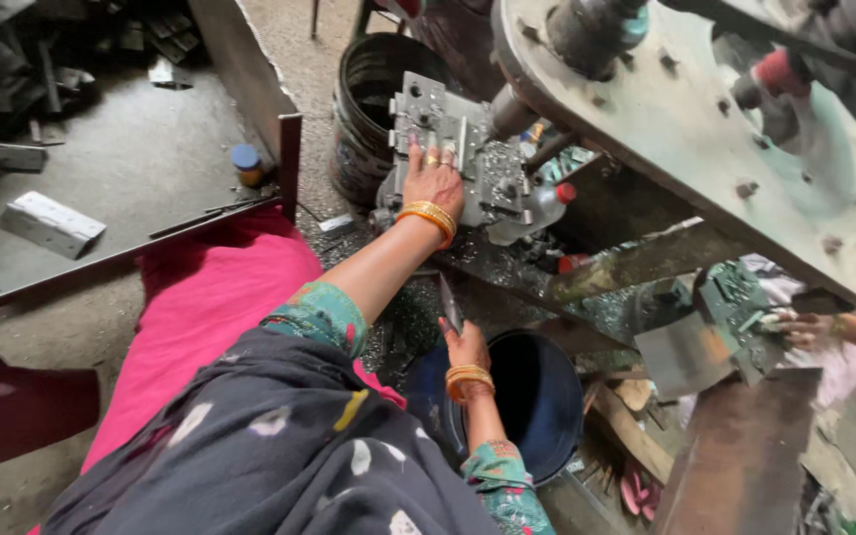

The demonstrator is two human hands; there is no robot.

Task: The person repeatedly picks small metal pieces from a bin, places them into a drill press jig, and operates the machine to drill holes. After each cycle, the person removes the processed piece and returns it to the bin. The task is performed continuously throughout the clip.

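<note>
My left hand point(435, 178) is lying flat, fingers spread wide, pressing on the grey metal die block point(453, 149) bolted at the far end of the press. My right hand point(466, 349) is pinching a thin flat metal strip point(450, 304), holding it upright just above the blue bucket point(537, 396) on the near side. A black drum point(374, 109) is standing just left of the die block, and a white bottle with a red cap point(539, 206) is lying right of it. Another person's hand point(802, 327) is working at the right edge. A grey metal bracket point(50, 223) is sitting on the surface point(151, 159) far left.
</note>
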